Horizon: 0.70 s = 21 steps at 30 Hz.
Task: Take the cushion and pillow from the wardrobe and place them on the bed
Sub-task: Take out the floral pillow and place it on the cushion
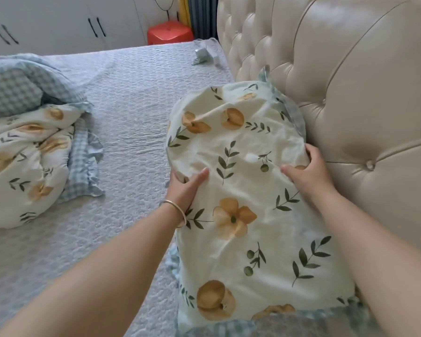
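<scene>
Head view: left hand [186, 188] and right hand [306, 170] both grip pillow [241, 198] lying on bed [131, 98], headboard [350, 93] just right of right hand.

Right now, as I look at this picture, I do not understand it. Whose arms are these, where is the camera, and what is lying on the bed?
There is no machine here. A person wears a camera on the head, so you look down along their own two bare arms. This is the only view.

The left hand, with a bangle on its wrist, and the right hand both grip a flowered pillow. The pillow lies on the grey bed cover, right beside the padded cream headboard.

At the left lies a bundle of bedding in the same flower print with blue check. Behind the bed stand white wardrobe doors and a red stool.
</scene>
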Each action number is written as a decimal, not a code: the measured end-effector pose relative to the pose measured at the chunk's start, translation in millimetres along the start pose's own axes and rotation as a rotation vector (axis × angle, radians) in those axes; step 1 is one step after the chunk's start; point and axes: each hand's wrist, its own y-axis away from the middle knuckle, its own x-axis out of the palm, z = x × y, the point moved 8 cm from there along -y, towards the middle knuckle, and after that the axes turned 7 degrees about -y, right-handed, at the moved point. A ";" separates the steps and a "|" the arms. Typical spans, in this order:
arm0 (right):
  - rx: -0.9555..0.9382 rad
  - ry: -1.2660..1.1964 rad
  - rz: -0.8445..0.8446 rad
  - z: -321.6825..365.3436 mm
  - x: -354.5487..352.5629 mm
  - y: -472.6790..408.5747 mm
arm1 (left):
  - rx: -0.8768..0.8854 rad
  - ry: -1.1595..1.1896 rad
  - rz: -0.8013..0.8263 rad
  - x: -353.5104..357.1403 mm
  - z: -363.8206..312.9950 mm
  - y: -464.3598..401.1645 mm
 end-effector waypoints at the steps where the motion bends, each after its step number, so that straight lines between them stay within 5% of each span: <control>1: -0.029 0.010 -0.017 0.1 2.6 -12.5 | 0.011 0.006 0.012 3.2 -0.4 -10.6; 12: -0.140 0.143 -0.096 -27.5 46.6 -90.0 | -0.018 -0.206 -0.072 21.0 34.6 -100.1; 21: -0.129 0.392 -0.117 -35.3 54.1 -66.9 | -0.075 -0.421 -0.173 18.4 32.1 -81.0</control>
